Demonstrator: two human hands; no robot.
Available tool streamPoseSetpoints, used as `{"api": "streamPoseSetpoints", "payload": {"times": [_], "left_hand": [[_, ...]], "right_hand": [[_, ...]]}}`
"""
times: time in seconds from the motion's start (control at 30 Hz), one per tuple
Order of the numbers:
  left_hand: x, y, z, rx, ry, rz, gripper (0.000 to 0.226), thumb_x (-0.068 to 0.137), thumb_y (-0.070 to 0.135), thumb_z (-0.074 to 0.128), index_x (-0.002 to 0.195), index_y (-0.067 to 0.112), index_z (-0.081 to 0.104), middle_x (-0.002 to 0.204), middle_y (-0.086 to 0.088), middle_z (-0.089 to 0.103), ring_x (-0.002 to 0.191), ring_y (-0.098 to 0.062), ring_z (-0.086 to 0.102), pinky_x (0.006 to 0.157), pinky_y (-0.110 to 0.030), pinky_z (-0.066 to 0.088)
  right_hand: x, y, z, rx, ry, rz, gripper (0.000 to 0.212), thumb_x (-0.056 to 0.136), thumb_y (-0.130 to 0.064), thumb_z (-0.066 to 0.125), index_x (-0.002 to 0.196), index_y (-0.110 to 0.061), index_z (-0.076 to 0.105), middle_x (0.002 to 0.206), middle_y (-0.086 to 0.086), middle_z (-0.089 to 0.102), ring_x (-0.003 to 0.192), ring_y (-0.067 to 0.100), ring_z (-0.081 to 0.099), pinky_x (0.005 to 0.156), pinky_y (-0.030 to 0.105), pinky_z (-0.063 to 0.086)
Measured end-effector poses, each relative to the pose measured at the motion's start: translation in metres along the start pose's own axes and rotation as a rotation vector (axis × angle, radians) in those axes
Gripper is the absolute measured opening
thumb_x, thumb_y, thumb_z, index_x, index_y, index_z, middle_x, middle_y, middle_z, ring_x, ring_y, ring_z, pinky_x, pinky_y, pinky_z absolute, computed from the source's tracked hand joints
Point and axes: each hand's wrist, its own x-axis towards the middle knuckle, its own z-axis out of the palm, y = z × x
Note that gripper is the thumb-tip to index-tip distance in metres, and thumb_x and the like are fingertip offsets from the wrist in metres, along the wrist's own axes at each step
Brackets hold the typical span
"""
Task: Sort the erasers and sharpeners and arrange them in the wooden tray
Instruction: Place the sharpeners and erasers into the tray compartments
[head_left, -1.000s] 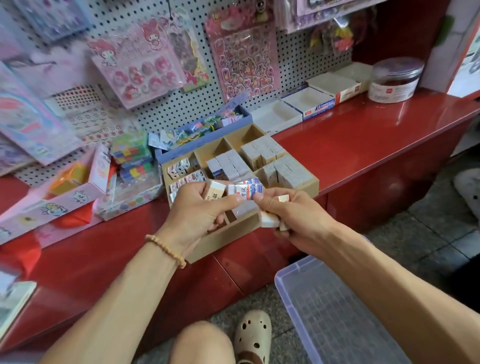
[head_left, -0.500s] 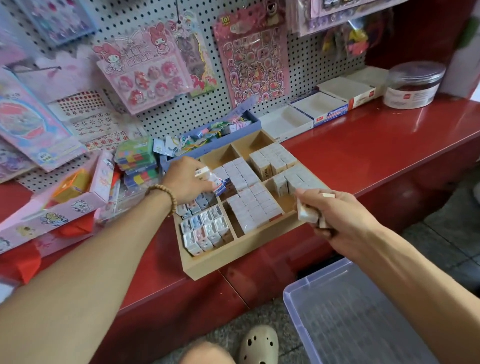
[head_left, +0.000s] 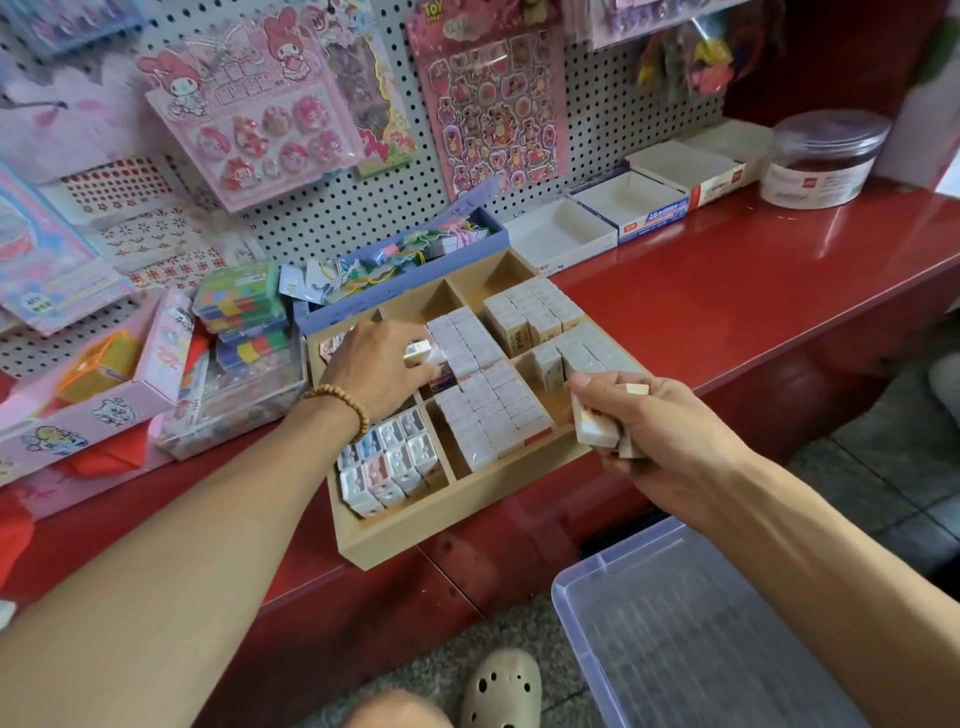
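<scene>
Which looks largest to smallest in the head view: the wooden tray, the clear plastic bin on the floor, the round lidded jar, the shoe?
1. Wooden tray and clear plastic bin: alike; the bin is nearer and cut off, so unranked.
2. Round jar and shoe: similar; the jar is farther, so unsure.
</scene>
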Motion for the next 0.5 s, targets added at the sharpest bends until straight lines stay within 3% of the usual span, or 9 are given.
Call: {"api": "streamPoseSetpoints", "payload": {"times": [0.17,0.23,0.3,0.37,0.5], "left_hand": [[-0.002,0.005,0.007,-0.165,0.055,-0.163,0.024,0.078,0.023,0.082,0.097,0.021,0.068,0.093,0.001,0.061,0.086,-0.015,0.053,0.076,-0.028,0.042],[-0.001,0.003,0.012,-0.168,0.057,-0.205,0.028,0.077,0.024,0.082,0.099,0.019,0.065,0.102,-0.003,0.062,0.101,-0.023,0.055,0.082,-0.034,0.046],[-0.001,0.003,0.015,-0.169,0.045,-0.236,0.031,0.078,0.024,0.081,0.097,0.021,0.057,0.105,-0.001,0.055,0.112,-0.025,0.049,0.086,-0.036,0.044],[0.000,0.004,0.016,-0.159,0.032,-0.239,0.032,0.078,0.025,0.082,0.090,0.023,0.052,0.101,0.003,0.052,0.108,-0.023,0.048,0.083,-0.035,0.043],[-0.002,0.003,0.008,-0.143,0.012,-0.220,0.039,0.073,0.029,0.085,0.092,0.024,0.052,0.105,0.003,0.056,0.105,-0.019,0.051,0.086,-0.034,0.045]], "right_hand": [[0.000,0.003,0.000,-0.004,0.038,-0.014,0.026,0.087,-0.021,0.074,0.064,-0.015,0.063,0.076,0.012,0.055,0.048,0.009,0.043,0.038,0.021,0.030],[-0.001,0.003,0.001,-0.026,0.045,-0.026,0.021,0.087,-0.021,0.074,0.069,-0.015,0.067,0.081,0.014,0.056,0.048,0.010,0.042,0.038,0.021,0.028],[-0.002,0.003,0.001,-0.033,0.051,-0.027,0.013,0.086,-0.022,0.075,0.080,-0.012,0.071,0.081,0.014,0.058,0.047,0.009,0.042,0.038,0.020,0.029],[-0.003,0.002,0.000,-0.041,0.047,-0.023,0.013,0.085,-0.023,0.076,0.085,-0.010,0.072,0.076,0.011,0.059,0.046,0.008,0.042,0.038,0.020,0.029],[-0.003,0.001,-0.002,-0.047,0.036,-0.015,0.016,0.084,-0.023,0.076,0.079,-0.011,0.068,0.067,0.006,0.057,0.045,0.009,0.040,0.038,0.020,0.028]]}}
